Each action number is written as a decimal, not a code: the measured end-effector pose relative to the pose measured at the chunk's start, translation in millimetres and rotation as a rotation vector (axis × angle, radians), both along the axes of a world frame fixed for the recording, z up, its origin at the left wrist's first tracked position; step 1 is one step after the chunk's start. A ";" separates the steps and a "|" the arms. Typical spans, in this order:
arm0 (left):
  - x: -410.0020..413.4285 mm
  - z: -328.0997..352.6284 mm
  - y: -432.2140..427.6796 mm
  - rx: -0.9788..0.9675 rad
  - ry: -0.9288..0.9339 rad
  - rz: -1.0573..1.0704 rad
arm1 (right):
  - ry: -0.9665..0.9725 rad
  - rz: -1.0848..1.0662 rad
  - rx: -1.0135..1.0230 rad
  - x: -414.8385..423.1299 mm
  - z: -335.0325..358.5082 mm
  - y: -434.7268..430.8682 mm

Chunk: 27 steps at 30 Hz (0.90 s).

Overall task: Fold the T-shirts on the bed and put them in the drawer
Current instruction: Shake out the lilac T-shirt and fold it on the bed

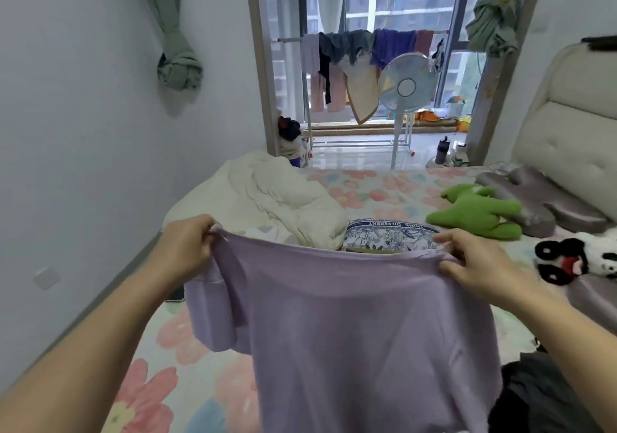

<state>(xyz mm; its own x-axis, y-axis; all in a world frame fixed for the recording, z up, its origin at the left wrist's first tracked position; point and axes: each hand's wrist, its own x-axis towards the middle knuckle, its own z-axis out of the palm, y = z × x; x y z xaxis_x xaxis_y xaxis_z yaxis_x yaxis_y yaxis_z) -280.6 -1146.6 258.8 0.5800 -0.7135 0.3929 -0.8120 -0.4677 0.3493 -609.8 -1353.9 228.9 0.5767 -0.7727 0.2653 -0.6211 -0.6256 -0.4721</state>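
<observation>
A lilac T-shirt point(350, 315) hangs spread out in front of me above the flower-print bed point(384, 189). My left hand point(187, 249) grips its upper left corner and my right hand point(480, 262) pinches its upper right corner, so the top edge stretches between them. One sleeve droops at the left. Behind the shirt lies a folded blue-and-white printed garment point(390, 235) with lettering. A dark grey garment point(541, 396) lies at the lower right on the bed. No drawer is in view.
A crumpled cream blanket point(283, 202) lies at the bed's left. A green plush toy point(477, 212), a panda plush point(584, 259) and grey pillows point(541, 195) sit at the right by the headboard. Beyond the bed stand a fan point(407, 87) and a clothes rack.
</observation>
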 end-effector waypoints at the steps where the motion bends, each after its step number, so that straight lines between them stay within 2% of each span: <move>1: -4.1 2.4 -4.0 0.042 -0.101 0.037 | 0.026 -0.046 -0.032 -0.9 -4.7 -3.9; 3: -13.2 7.1 -11.7 0.060 -0.224 0.118 | 0.023 -0.170 -0.038 -1.3 -14.5 -12.5; 6: -27.8 13.5 -25.2 -0.071 -0.168 0.116 | -0.059 -0.261 -0.002 -2.1 -31.4 -26.6; 11: -50.6 12.7 -41.2 -0.216 0.050 0.129 | -0.117 -0.211 0.176 -1.6 -60.0 -45.8; 14: -54.0 11.0 -37.9 -0.165 -0.038 0.092 | -0.181 -0.094 0.246 -7.6 -66.3 -46.1; 16: -46.7 13.0 -28.3 -0.082 -0.095 0.049 | -0.144 -0.011 0.275 -15.4 -59.9 -45.0; 19: -25.2 14.7 -9.6 0.045 -0.159 0.020 | -0.070 0.099 0.204 -20.9 -41.0 -46.1; 22: -5.5 16.8 3.0 0.068 -0.112 0.007 | 0.029 0.145 0.068 -14.6 -22.9 -46.8; 27: 15.2 18.0 15.0 0.068 -0.138 -0.093 | 0.089 -0.032 -0.182 7.7 0.1 -46.8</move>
